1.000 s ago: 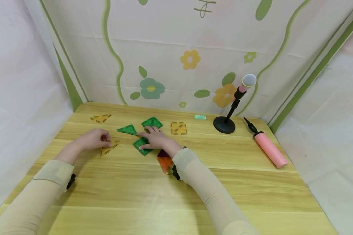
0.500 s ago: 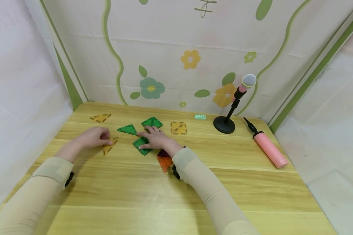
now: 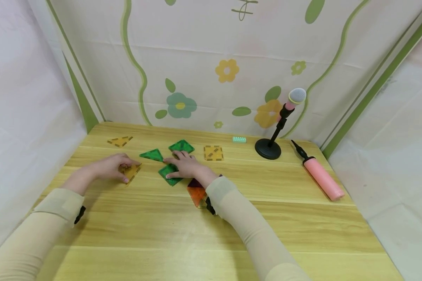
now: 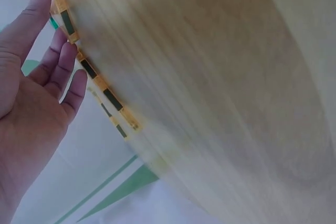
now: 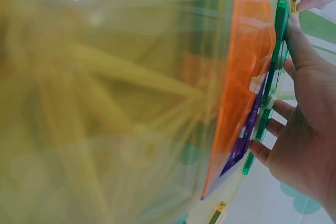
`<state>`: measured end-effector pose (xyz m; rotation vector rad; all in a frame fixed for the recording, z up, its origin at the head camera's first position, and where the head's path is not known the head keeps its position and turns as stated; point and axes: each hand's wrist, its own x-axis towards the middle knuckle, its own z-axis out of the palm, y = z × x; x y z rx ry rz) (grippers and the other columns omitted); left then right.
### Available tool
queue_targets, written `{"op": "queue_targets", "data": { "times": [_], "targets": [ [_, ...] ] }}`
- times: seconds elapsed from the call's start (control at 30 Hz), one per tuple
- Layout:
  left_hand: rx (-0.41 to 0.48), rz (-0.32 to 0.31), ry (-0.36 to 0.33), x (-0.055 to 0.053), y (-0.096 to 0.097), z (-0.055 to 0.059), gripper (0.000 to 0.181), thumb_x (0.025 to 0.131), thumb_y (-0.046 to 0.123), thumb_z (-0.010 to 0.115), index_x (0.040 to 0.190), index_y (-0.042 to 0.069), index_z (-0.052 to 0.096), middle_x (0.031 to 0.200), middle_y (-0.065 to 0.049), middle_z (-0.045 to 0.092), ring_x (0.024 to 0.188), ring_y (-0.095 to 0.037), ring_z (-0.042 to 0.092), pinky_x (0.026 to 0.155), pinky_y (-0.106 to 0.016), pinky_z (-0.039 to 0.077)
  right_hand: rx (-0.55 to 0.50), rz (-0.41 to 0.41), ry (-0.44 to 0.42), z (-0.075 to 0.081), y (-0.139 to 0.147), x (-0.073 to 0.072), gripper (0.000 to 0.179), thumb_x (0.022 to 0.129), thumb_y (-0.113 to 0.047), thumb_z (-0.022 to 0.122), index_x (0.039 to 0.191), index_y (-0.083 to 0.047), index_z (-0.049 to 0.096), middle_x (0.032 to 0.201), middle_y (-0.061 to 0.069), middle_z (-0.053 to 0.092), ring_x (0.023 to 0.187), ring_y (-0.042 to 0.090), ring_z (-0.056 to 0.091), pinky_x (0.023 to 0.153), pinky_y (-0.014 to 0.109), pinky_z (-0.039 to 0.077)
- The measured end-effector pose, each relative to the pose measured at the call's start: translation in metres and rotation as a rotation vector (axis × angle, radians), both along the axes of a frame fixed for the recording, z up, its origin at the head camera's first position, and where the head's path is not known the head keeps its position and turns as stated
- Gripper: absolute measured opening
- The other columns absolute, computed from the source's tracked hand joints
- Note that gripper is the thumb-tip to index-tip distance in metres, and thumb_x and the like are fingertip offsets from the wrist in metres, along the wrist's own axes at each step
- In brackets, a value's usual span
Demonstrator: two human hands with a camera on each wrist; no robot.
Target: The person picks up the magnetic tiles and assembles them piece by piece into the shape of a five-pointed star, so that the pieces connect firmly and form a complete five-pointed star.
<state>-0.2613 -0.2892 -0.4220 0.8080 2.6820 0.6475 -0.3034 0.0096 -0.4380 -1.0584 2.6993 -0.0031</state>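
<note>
Head: the left hand [image 3: 110,168] pinches a yellow triangle tile [image 3: 131,174] at nine o'clock from the right hand [image 3: 187,166], whose spread fingers rest on green tiles [image 3: 168,169]. Left wrist: positioning seems in hand. Right wrist: next likely calls for keeping green steady.

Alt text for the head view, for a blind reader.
The left hand touches an amber triangular tile while the right hand rests on green tiles on a wooden table. To the right are a stand-mounted microphone and a pink pump.

No readable text; green looped mark [image 3: 244,11] on backdrop [image 3: 193,64] cut off.
</note>
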Motion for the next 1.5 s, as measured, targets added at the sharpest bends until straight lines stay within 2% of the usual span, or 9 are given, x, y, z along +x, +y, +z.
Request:
{"op": "queue_targets", "data": {
  "times": [0.27, 0.4, 0.57, 0.7, 0.87, 1.03, 1.2, 1.4, 1.5],
  "targets": [
    [-0.022, 0.101, 0.058, 0.003, 0.010, -0.001, 0.068, 0.074, 0.034, 0.080, 0.130, 0.003, 0.057, 0.096, -0.009, 0.057, 0.087, -0.021, 0.050, 0.075, -0.037, 0.044, 0.004, 0.000, 0.002, -0.001, -0.001, -0.001, 0.071, 0.088, -0.066, 0.040, 0.149, -0.040, 0.019, 0.158, 0.006, 0.011, 0.143, 0.029, 0.012, 0.108, 0.050, 0.029],
    [-0.054, 0.133, 0.093, 0.002, 0.014, -0.002, 0.068, 0.074, 0.039, 0.079, 0.127, 0.002, 0.059, 0.094, -0.008, 0.059, 0.085, -0.020, 0.052, 0.075, -0.040, 0.046, 0.007, -0.001, 0.004, -0.001, -0.001, 0.000, 0.071, 0.088, -0.067, 0.040, 0.149, -0.040, 0.018, 0.158, 0.005, 0.011, 0.143, 0.029, 0.012, 0.108, 0.049, 0.028],
    [-0.079, 0.153, 0.102, -0.001, 0.015, -0.003, 0.070, 0.075, 0.042, 0.077, 0.127, 0.000, 0.058, 0.091, -0.006, 0.058, 0.078, -0.017, 0.048, 0.071, -0.035, 0.043, 0.006, 0.001, 0.001, 0.000, 0.000, 0.001, 0.071, 0.088, -0.066, 0.040, 0.150, -0.040, 0.018, 0.158, 0.005, 0.011, 0.143, 0.029, 0.012, 0.108, 0.050, 0.028],
    [-0.076, 0.130, 0.107, -0.003, 0.014, -0.002, 0.072, 0.075, 0.042, 0.077, 0.128, -0.002, 0.056, 0.091, -0.006, 0.058, 0.080, -0.018, 0.049, 0.072, -0.037, 0.045, 0.001, 0.002, -0.004, 0.000, 0.000, 0.001, 0.070, 0.088, -0.065, 0.041, 0.150, -0.039, 0.018, 0.158, 0.005, 0.011, 0.143, 0.029, 0.012, 0.108, 0.050, 0.028],
    [-0.034, 0.057, 0.136, -0.006, 0.008, -0.001, 0.069, 0.074, 0.032, 0.079, 0.129, -0.001, 0.055, 0.094, -0.007, 0.059, 0.087, -0.020, 0.054, 0.077, -0.041, 0.047, -0.002, 0.002, -0.006, 0.000, 0.000, 0.001, 0.070, 0.089, -0.065, 0.041, 0.150, -0.039, 0.018, 0.158, 0.005, 0.010, 0.144, 0.029, 0.011, 0.108, 0.050, 0.028],
    [-0.050, 0.013, 0.159, -0.005, 0.007, -0.002, 0.058, 0.077, 0.026, 0.078, 0.126, 0.001, 0.059, 0.090, -0.004, 0.057, 0.081, -0.018, 0.049, 0.071, -0.034, 0.042, -0.002, 0.003, -0.005, 0.001, 0.000, 0.002, 0.070, 0.088, -0.066, 0.040, 0.150, -0.040, 0.019, 0.158, 0.005, 0.011, 0.144, 0.029, 0.012, 0.108, 0.050, 0.028],
    [-0.075, 0.065, 0.193, -0.004, 0.015, -0.001, 0.052, 0.078, 0.028, 0.077, 0.122, 0.003, 0.063, 0.088, -0.004, 0.057, 0.080, -0.017, 0.048, 0.070, -0.034, 0.040, -0.001, 0.006, -0.005, 0.001, 0.000, 0.002, 0.070, 0.089, -0.065, 0.040, 0.150, -0.040, 0.019, 0.158, 0.005, 0.011, 0.144, 0.029, 0.012, 0.108, 0.050, 0.028],
    [-0.080, 0.097, 0.243, -0.011, 0.026, -0.004, 0.051, 0.075, 0.032, 0.080, 0.114, 0.001, 0.067, 0.078, -0.001, 0.058, 0.070, -0.014, 0.045, 0.065, -0.032, 0.038, 0.000, 0.002, -0.003, 0.001, 0.000, 0.002, 0.069, 0.089, -0.065, 0.040, 0.149, -0.040, 0.018, 0.158, 0.005, 0.010, 0.144, 0.028, 0.011, 0.108, 0.050, 0.028],
    [-0.081, 0.117, 0.237, -0.015, 0.030, -0.006, 0.052, 0.075, 0.032, 0.079, 0.113, -0.001, 0.066, 0.075, -0.001, 0.057, 0.069, -0.015, 0.044, 0.064, -0.033, 0.038, 0.001, -0.001, -0.001, 0.000, 0.000, 0.002, 0.070, 0.088, -0.066, 0.040, 0.149, -0.041, 0.018, 0.158, 0.004, 0.010, 0.144, 0.028, 0.011, 0.108, 0.050, 0.027]
  ]
}}
